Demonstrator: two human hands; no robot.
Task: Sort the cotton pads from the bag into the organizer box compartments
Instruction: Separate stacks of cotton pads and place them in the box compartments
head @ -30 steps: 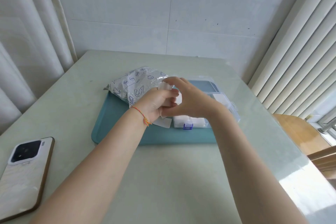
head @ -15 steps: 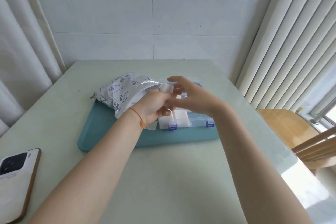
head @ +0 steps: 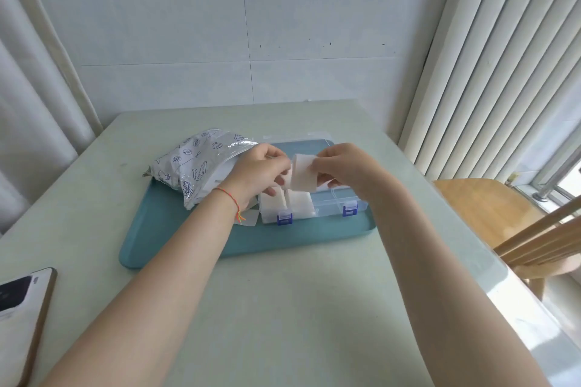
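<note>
Above the tray (head: 176, 248), both hands hide the organizer box's (head: 355, 206) rear compartments.

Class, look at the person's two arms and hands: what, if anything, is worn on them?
Both forearms are bare, with no sleeves in view. The left wrist carries a thin red-orange string bracelet with a knot and loose ends hanging. The right hand and wrist show nothing worn, and no rings or gloves are visible.

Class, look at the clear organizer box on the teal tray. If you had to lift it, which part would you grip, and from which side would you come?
Grip the organizer box by its near front wall, probably between the two blue latches, coming from the person's side. That edge faces the viewer and is unobstructed, while the bag crowds its left and both hands hover over the middle.
</note>
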